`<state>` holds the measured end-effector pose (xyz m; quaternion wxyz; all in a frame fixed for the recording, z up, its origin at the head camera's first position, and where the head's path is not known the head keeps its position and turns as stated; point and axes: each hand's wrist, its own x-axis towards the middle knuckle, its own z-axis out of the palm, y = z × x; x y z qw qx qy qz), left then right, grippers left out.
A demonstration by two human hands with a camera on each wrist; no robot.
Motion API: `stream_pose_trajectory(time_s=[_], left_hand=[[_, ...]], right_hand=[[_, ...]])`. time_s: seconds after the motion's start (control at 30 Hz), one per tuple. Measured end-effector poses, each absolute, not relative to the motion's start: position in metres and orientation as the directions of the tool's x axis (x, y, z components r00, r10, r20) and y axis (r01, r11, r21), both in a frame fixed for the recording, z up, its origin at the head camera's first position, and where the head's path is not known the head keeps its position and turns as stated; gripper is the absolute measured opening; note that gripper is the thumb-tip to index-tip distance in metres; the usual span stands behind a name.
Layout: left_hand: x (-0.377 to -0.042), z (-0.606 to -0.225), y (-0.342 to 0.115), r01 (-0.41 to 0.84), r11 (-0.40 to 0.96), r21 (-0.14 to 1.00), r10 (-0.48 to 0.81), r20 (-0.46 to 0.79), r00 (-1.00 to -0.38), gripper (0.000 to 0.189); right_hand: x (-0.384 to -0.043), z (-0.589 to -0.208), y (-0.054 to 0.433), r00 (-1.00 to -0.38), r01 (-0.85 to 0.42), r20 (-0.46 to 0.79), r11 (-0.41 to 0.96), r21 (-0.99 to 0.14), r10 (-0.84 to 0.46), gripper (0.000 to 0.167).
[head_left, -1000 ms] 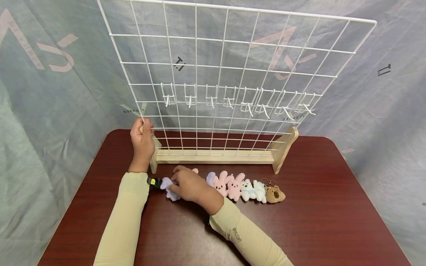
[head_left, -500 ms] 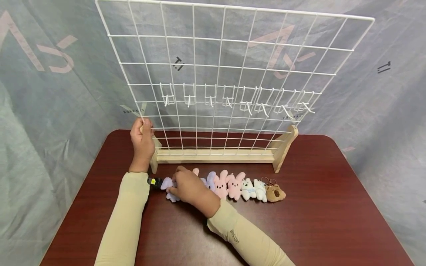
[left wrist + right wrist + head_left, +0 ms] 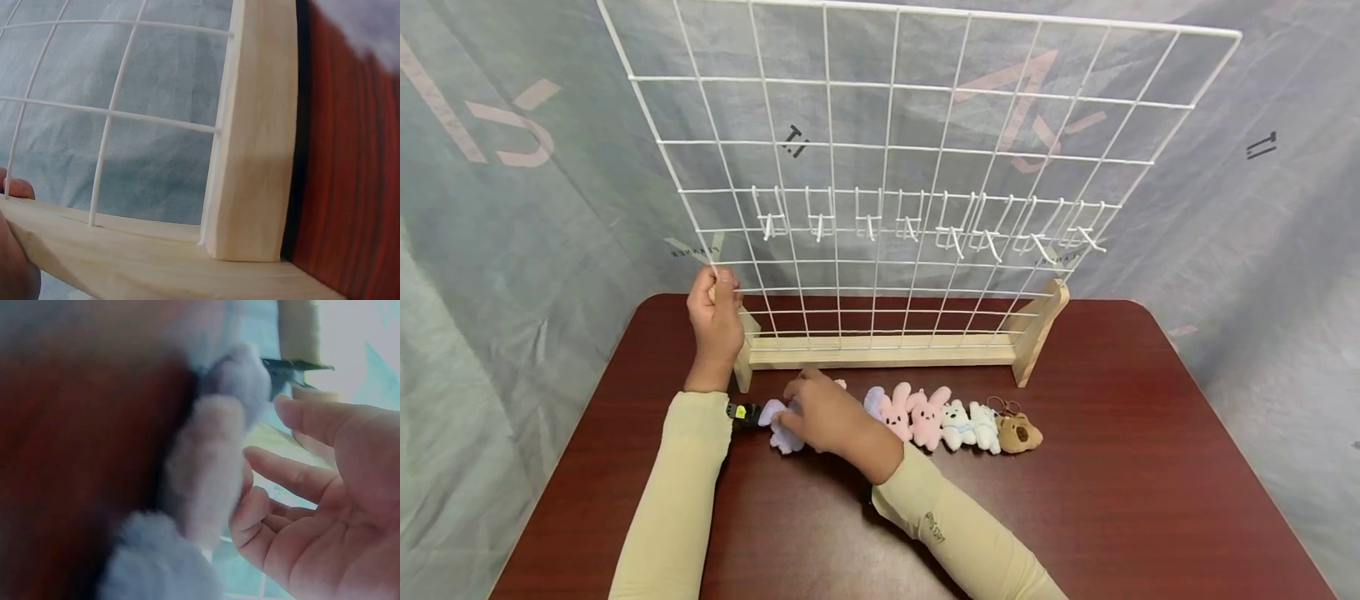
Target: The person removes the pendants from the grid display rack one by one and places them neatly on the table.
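Observation:
My left hand (image 3: 715,321) grips the wooden side support of a white wire grid rack (image 3: 838,283). In the left wrist view, its fingers (image 3: 19,187) wrap around the wooden bar (image 3: 144,250). My right hand (image 3: 831,412) is over the left end of a row of small plush toys, beside a lilac plush toy (image 3: 786,437), and hides some toys beneath it. The right wrist view shows thumb and index finger apart, with the fingertips right at a fuzzy pinkish plush (image 3: 203,462). Nothing shows between them.
Along the row lie pink plush rabbits (image 3: 927,419), white plush bears (image 3: 957,425) and a brown plush animal (image 3: 1018,435) with a cord loop. Several white hooks (image 3: 951,237) hang across the grid. The reddish-brown table (image 3: 1120,467) has grey cloth (image 3: 1285,292) around it.
The right hand shifts slightly left, then back right, covering part of the second lilac toy again. The left hand keeps its grip. The head view shifts slightly.

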<state>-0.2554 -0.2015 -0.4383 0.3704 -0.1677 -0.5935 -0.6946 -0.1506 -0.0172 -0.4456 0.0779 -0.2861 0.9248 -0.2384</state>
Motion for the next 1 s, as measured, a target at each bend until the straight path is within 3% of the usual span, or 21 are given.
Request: stream_pose_trajectory(time_s=[0.1, 0.5, 0.8, 0.9, 1.0], left_hand=[[-0.254, -0.437, -0.201, 0.715, -0.022, 0.699, -0.294, 0.679, -0.672, 0.037], [-0.248, -0.435, -0.214, 0.693, -0.022, 0.721, -0.245, 0.668, -0.703, 0.036], [-0.227, -0.428, -0.246, 0.548, 0.288, 0.786, -0.112, 0.596, -0.795, 0.026], [-0.218, -0.418, -0.245, 0.555, 0.379, 0.741, -0.099, 0.628, -0.772, 0.032], [-0.205, -0.403, -0.237, 0.597, 0.427, 0.679, -0.179, 0.711, -0.680, 0.048]], right_hand=[[-0.152, -0.436, -0.010, -0.834, -0.476, -0.001, 0.721, -0.504, -0.552, 0.037], [-0.141, -0.390, 0.038, -0.816, -0.508, 0.059, 0.663, -0.550, -0.575, 0.034], [-0.138, -0.367, 0.104, -0.863, -0.493, 0.196, 0.693, -0.525, -0.466, 0.033], [-0.135, -0.362, 0.127, -0.875, -0.481, 0.252, 0.693, -0.537, -0.413, 0.031], [-0.132, -0.358, 0.146, -0.882, -0.472, 0.296, 0.700, -0.537, -0.367, 0.033]])
